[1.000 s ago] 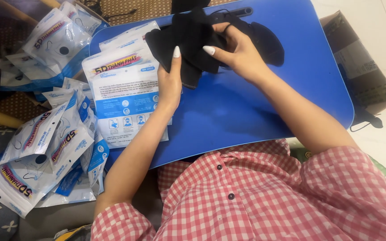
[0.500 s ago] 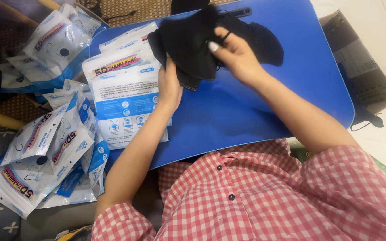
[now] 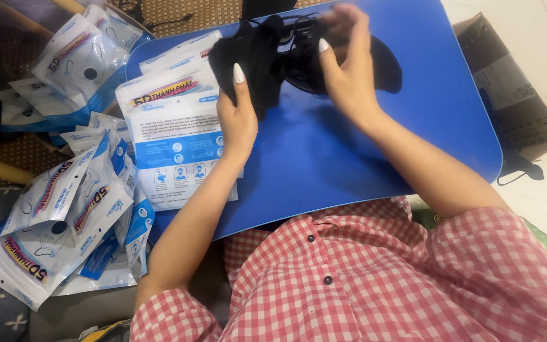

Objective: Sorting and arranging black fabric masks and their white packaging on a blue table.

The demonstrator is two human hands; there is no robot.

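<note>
Your two hands meet over the upper middle of the frame, both closed on a bundle of black fabric masks (image 3: 267,60): your left hand (image 3: 238,117) grips its lower left edge with the thumb pressed up against the cloth, and your right hand (image 3: 346,69), slightly blurred, pinches the right side with curled fingers. The soft, crumpled bundle sits just above the smooth blue worktop (image 3: 362,152). A flat white printed pouch (image 3: 175,139) lies just left of your left hand, and glossy filled pouches (image 3: 64,202) are heaped at lower left. An open cardboard box (image 3: 511,95) stands at the right edge; you cannot tell its contents
</note>
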